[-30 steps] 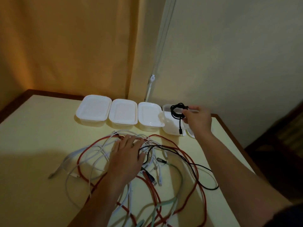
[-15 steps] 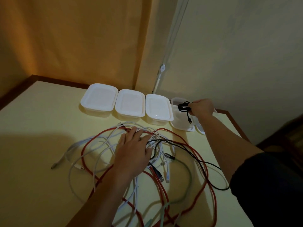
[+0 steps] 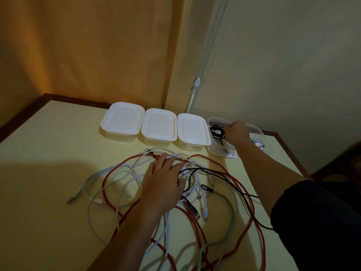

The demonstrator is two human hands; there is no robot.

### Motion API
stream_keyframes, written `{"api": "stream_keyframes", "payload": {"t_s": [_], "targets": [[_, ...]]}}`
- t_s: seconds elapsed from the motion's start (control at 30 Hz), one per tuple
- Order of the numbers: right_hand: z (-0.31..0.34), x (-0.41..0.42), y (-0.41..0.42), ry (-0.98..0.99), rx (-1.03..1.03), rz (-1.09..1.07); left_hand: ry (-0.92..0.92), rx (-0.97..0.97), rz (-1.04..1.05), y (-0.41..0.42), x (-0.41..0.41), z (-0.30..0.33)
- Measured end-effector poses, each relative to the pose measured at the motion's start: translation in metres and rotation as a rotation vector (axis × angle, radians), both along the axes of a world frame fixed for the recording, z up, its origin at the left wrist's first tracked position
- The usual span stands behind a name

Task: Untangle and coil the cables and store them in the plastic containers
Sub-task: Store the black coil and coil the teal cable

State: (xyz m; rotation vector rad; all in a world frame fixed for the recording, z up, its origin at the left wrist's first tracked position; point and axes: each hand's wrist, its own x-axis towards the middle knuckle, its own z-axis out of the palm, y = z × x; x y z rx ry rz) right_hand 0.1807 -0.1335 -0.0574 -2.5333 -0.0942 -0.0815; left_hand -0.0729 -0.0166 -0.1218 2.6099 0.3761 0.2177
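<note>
A tangle of red, white, black and pale green cables (image 3: 197, 192) spreads over the yellow table. My left hand (image 3: 164, 184) lies flat on the tangle with its fingers spread. My right hand (image 3: 235, 133) holds a small coiled black cable (image 3: 216, 132) down inside the open plastic container (image 3: 215, 149) at the right end of the row. A white cable end also lies in that container. Three lidded white containers (image 3: 158, 124) stand in a row to its left.
Another open container or lid (image 3: 257, 139) with a white cable sits behind my right wrist. The table's brown edge (image 3: 289, 151) runs close on the right. An orange curtain and a wall stand behind the row.
My right hand has lowered the coiled black cable from above the open container down into it. The left hand stays on the tangle.
</note>
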Motion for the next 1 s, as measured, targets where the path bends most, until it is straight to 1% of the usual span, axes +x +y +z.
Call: {"api": "stream_keyframes", "payload": {"t_s": [0.13, 0.27, 0.3, 0.37, 0.43, 0.53, 0.6, 0.67, 0.73, 0.8, 0.93, 1.0], "targets": [[0.008, -0.023, -0.005, -0.066, 0.018, 0.043, -0.016, -0.067, -0.006, 0.001, 0.000, 0.003], [0.016, -0.086, -0.008, -0.136, 0.209, 0.145, -0.114, -0.202, 0.012, 0.002, -0.001, 0.009], [0.017, -0.103, -0.009, -0.128, 0.266, 0.177, -0.151, -0.242, 0.017, 0.003, -0.002, 0.012], [0.016, -0.135, -0.011, -0.040, 0.333, 0.230, -0.216, -0.308, 0.033, 0.004, -0.004, 0.018], [0.008, -0.159, -0.014, 0.047, 0.293, 0.264, -0.263, -0.336, 0.052, 0.007, -0.009, 0.025], [-0.008, -0.185, -0.020, 0.036, 0.223, 0.253, -0.306, -0.334, 0.058, 0.013, -0.020, 0.029], [-0.019, -0.189, -0.024, 0.007, 0.202, 0.262, -0.280, -0.280, 0.022, 0.018, -0.025, 0.027], [-0.022, -0.188, -0.023, -0.029, 0.153, 0.290, -0.209, -0.229, -0.022, 0.022, -0.029, 0.025], [-0.025, -0.184, -0.020, -0.048, 0.145, 0.282, -0.134, -0.195, -0.047, 0.025, -0.033, 0.024], [-0.026, -0.181, -0.019, -0.048, 0.144, 0.268, -0.098, -0.173, -0.069, 0.027, -0.035, 0.023], [-0.031, -0.179, -0.018, -0.035, 0.134, 0.300, -0.133, -0.194, -0.050, 0.035, -0.034, 0.020], [-0.035, -0.178, -0.015, -0.068, 0.143, 0.313, -0.158, -0.191, -0.034, 0.037, -0.033, 0.018]]}}
